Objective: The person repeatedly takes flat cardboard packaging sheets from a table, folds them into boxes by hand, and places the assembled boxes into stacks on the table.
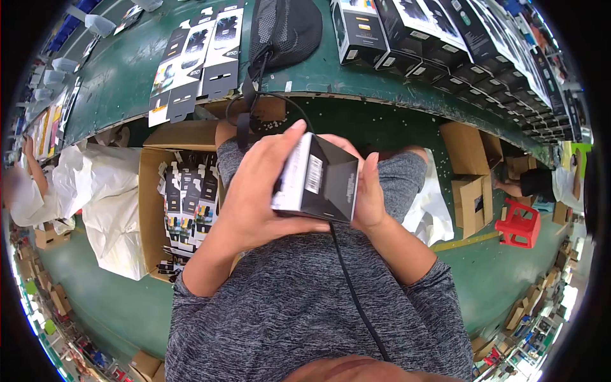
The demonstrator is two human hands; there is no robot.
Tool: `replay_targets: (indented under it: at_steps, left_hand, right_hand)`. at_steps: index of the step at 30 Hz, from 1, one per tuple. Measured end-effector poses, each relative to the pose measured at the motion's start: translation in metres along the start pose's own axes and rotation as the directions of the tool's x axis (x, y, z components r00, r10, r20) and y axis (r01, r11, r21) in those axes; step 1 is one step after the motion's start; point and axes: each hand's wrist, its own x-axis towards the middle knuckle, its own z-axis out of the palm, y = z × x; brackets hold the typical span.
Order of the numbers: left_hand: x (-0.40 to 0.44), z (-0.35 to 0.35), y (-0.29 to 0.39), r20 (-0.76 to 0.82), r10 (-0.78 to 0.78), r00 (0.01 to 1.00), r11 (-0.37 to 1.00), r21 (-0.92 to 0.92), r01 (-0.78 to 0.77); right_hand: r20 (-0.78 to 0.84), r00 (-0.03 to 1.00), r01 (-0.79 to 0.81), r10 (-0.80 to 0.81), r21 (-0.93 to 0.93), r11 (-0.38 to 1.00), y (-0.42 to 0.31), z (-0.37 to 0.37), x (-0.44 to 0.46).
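A small black product box (331, 181) with a white barcode label is held over my lap, its barcode end turned up toward me. My left hand (258, 184) wraps its left side, the thumb below and fingers along the white printed face. On the other side my right hand (370, 194) presses the box's right edge with thumb up, some fingers hidden behind it. Both hands are closed on the box. A dark cable (356, 286) runs down my shirt beneath it.
On the green workbench (121, 76) lie flat unfolded cartons (194, 57), a black mesh bag (286, 35) and stacked finished boxes (439, 44). An open cardboard box (151, 216) of flat cartons stands left. At right are a red stool (519, 223) and another cardboard box (468, 184). People sit at both sides.
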Motion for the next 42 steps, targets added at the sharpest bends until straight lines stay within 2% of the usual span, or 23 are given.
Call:
replay_targets:
  at_steps: [2,3,4,6,7,8,10,11,12,13,16,17,20,22,25,28,29,33,36,37,38,39,42]
  left_hand:
    - [-0.008,-0.012,-0.004,0.023,-0.101,0.995,0.977,-0.188,0.103]
    - [-0.012,-0.016,-0.002,0.006,-0.171,0.985,0.929,-0.333,0.163]
    - [-0.016,-0.022,-0.001,0.000,-0.241,0.970,0.862,-0.459,0.214]
    - [-0.013,-0.048,0.010,0.001,-0.228,0.974,0.904,-0.370,0.213]
    - [-0.006,-0.055,0.016,-0.022,-0.196,0.980,0.910,-0.376,0.174]
    - [0.006,-0.065,0.030,-0.025,-0.113,0.993,0.957,-0.272,0.102]
    - [0.035,-0.079,0.041,0.010,0.065,0.998,0.997,0.045,-0.066]
    - [0.057,-0.078,0.040,-0.003,0.178,0.984,0.954,0.246,-0.172]
    - [0.085,-0.079,0.051,0.069,0.220,0.973,0.894,0.386,-0.229]
    - [0.113,-0.079,0.045,0.146,0.279,0.949,0.850,0.423,-0.314]
    - [0.207,-0.071,0.028,0.395,0.423,0.815,0.622,0.528,-0.579]
    - [0.234,-0.065,0.022,0.463,0.405,0.788,0.580,0.537,-0.613]
    - [0.299,-0.040,0.005,0.644,0.399,0.653,0.404,0.516,-0.755]
    - [0.324,-0.020,-0.003,0.725,0.362,0.586,0.348,0.478,-0.807]
    - [0.340,0.002,-0.030,0.800,0.278,0.532,0.351,0.431,-0.831]
    - [0.338,0.008,-0.052,0.758,0.300,0.580,0.436,0.432,-0.790]
    - [0.338,0.005,-0.058,0.762,0.303,0.573,0.424,0.431,-0.797]
    - [0.332,-0.008,-0.066,0.693,0.329,0.642,0.611,0.362,-0.704]
    - [0.337,-0.023,-0.083,0.343,0.439,0.831,0.822,0.220,-0.525]
    - [0.342,-0.036,-0.090,0.259,0.396,0.881,0.882,0.161,-0.443]
    - [0.347,-0.049,-0.100,0.150,0.336,0.930,0.916,0.179,-0.360]
    - [0.355,-0.067,-0.114,0.094,0.269,0.959,0.928,0.240,-0.284]
    - [0.381,-0.131,-0.188,-0.048,0.066,0.997,0.895,0.444,-0.038]
  right_hand:
    - [-0.028,0.981,0.190,-0.194,-0.117,0.975,0.011,-0.032,0.006]
    - [-0.021,0.978,0.186,-0.210,-0.376,0.908,0.009,-0.053,0.003]
    - [-0.007,0.974,0.175,-0.225,-0.601,0.780,0.005,-0.073,0.002]
    - [-0.015,0.998,0.014,-0.067,-0.915,0.402,-0.013,-0.121,-0.006]
    - [0.022,0.998,0.031,-0.052,-0.983,0.183,-0.015,-0.151,-0.010]
    - [0.049,0.998,0.047,-0.032,-0.998,-0.045,-0.016,-0.183,-0.013]
    - [-0.008,1.000,-0.007,0.004,-0.957,-0.290,-0.019,-0.239,-0.025]
    - [-0.009,0.999,-0.020,-0.034,-0.936,-0.352,-0.017,-0.269,-0.031]
    - [-0.009,0.998,-0.037,-0.069,-0.912,-0.409,-0.011,-0.297,-0.036]
    - [-0.010,0.995,-0.056,-0.102,-0.885,-0.462,-0.006,-0.313,-0.035]
    - [-0.136,0.973,-0.191,-0.186,-0.927,-0.323,0.007,-0.323,-0.013]
    - [-0.165,0.958,-0.230,-0.235,-0.930,-0.286,0.011,-0.326,-0.008]
    - [-0.169,0.955,-0.240,-0.243,-0.922,-0.303,0.004,-0.331,0.000]
    - [-0.166,0.953,-0.235,-0.254,-0.933,-0.272,0.006,-0.336,0.002]
    - [-0.164,0.950,-0.230,-0.266,-0.944,-0.237,0.003,-0.338,0.002]
    - [-0.154,0.947,-0.216,-0.282,-0.955,-0.203,0.002,-0.341,0.001]
    - [-0.153,0.944,-0.214,-0.292,-0.958,-0.191,0.003,-0.342,0.000]
    - [-0.137,0.946,-0.192,-0.294,-0.967,-0.169,0.004,-0.344,0.000]
    - [-0.136,0.948,-0.191,-0.286,-0.966,-0.173,0.003,-0.345,0.000]
    - [-0.137,0.951,-0.192,-0.279,-0.964,-0.184,0.005,-0.346,0.000]
    - [-0.124,0.956,-0.179,-0.268,-0.965,-0.193,0.006,-0.344,0.002]
    - [-0.124,0.958,-0.176,-0.260,-0.966,-0.187,0.005,-0.339,0.004]
    - [-0.270,0.956,-0.288,-0.112,-0.938,-0.193,0.001,-0.336,0.009]
